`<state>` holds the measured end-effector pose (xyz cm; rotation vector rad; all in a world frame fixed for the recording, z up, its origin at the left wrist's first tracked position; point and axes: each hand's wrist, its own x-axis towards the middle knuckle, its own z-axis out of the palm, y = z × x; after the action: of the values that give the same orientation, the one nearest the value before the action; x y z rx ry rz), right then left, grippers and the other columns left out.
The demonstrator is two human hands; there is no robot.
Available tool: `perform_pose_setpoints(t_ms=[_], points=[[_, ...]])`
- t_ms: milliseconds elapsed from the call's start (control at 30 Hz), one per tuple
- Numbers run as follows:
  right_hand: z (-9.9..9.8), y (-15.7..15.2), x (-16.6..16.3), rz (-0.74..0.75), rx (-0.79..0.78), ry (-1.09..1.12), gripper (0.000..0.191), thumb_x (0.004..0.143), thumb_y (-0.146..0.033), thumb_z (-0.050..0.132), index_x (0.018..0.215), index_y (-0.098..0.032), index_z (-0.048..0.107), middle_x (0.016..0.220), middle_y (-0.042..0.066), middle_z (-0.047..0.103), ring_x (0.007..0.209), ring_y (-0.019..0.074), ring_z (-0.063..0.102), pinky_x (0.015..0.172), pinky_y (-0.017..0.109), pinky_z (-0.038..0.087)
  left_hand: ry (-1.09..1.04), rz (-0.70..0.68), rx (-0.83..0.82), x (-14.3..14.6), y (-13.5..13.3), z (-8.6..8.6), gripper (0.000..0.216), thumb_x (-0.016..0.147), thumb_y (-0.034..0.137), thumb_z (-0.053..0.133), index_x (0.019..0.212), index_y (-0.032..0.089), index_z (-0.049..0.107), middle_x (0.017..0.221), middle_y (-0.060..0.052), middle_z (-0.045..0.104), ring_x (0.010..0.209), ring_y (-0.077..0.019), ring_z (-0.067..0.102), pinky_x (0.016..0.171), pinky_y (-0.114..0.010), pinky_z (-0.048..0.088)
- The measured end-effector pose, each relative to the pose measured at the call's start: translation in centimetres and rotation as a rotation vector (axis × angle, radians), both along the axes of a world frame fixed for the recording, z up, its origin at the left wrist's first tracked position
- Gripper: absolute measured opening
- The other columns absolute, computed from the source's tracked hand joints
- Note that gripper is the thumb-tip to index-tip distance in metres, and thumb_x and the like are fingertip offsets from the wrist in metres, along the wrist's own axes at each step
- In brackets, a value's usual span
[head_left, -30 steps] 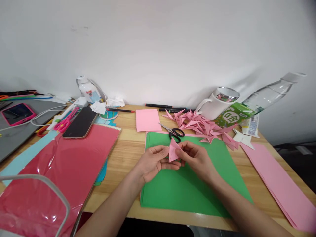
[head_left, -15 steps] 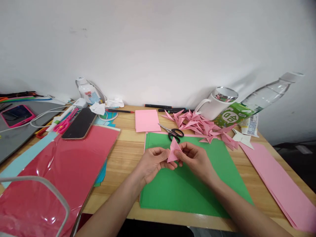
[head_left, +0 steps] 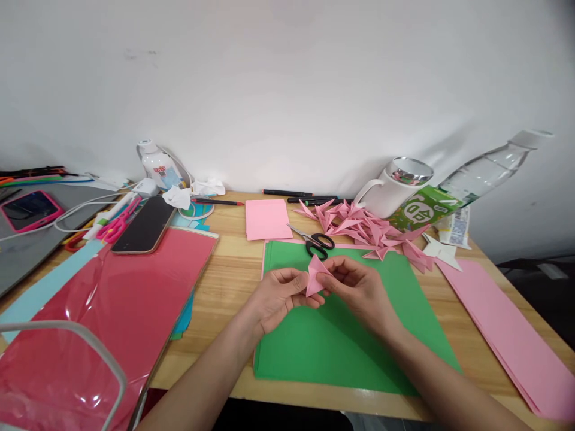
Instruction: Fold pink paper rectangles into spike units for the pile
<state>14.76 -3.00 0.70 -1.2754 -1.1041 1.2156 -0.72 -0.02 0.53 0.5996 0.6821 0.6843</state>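
A small folded piece of pink paper (head_left: pixel 316 277) is pinched between my two hands, above green sheets (head_left: pixel 345 341). My left hand (head_left: pixel 283 293) grips its left edge between thumb and fingers. On the other side, my right hand (head_left: pixel 354 284) presses its thumb onto the front face, with the fingers behind partly hidden. Black-handled scissors (head_left: pixel 318 242) lie just beyond the hands. Behind them is a stack of pink paper squares (head_left: pixel 268 219). A heap of pointed pink folded pieces (head_left: pixel 354 224) spreads at the back right.
A white mug (head_left: pixel 389 191), a green packet (head_left: pixel 422 208) and a clear bottle (head_left: pixel 494 164) stand at the back right. Long pink sheets (head_left: pixel 507 335) lie to the right. On the left are a phone (head_left: pixel 144 225), a red plastic-covered pack (head_left: pixel 121 299) and pink scissors (head_left: pixel 119 221).
The pink paper has tilted slightly, its top point now a little lower and further left. Both hands keep their hold in nearly the same place.
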Motion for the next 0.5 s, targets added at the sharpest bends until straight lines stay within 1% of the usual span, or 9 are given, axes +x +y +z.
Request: perform_pose_setpoints(t_ms=[233, 367, 500], points=[[0.25, -0.25, -0.32, -0.024, 0.013, -0.032, 0.031, 0.063, -0.042, 0.075, 0.070, -0.016, 0.059, 0.062, 0.001, 0.059, 0.052, 0.0110, 0.054, 0.050, 0.025, 0.049, 0.019, 0.017, -0.012, 0.09, -0.12, -0.23, 0.039, 0.052, 0.036, 0.083, 0.066, 0.006, 0.063, 0.059, -0.008, 0.067, 0.053, -0.0157, 0.064, 0.056, -0.025, 0.051], [0.56, -0.41, -0.57, -0.024, 0.018, -0.045, 0.032, 0.063, -0.042, 0.075, 0.069, -0.016, 0.058, 0.062, 0.000, 0.058, 0.052, 0.0105, 0.053, 0.049, 0.023, 0.047, 0.032, 0.012, -0.013, 0.13, -0.27, -0.43, 0.037, 0.051, 0.032, 0.084, 0.064, 0.008, 0.060, 0.059, -0.008, 0.067, 0.052, -0.0165, 0.064, 0.055, -0.027, 0.051], [0.40, -0.47, -0.63, -0.033, 0.021, -0.036, 0.030, 0.064, -0.040, 0.074, 0.067, -0.016, 0.057, 0.059, 0.000, 0.057, 0.050, 0.0090, 0.051, 0.047, 0.021, 0.043, 0.045, 0.008, -0.003, 0.13, -0.25, -0.45, 0.037, 0.050, 0.033, 0.084, 0.062, 0.008, 0.058, 0.059, -0.007, 0.066, 0.051, -0.0156, 0.063, 0.053, -0.026, 0.050]])
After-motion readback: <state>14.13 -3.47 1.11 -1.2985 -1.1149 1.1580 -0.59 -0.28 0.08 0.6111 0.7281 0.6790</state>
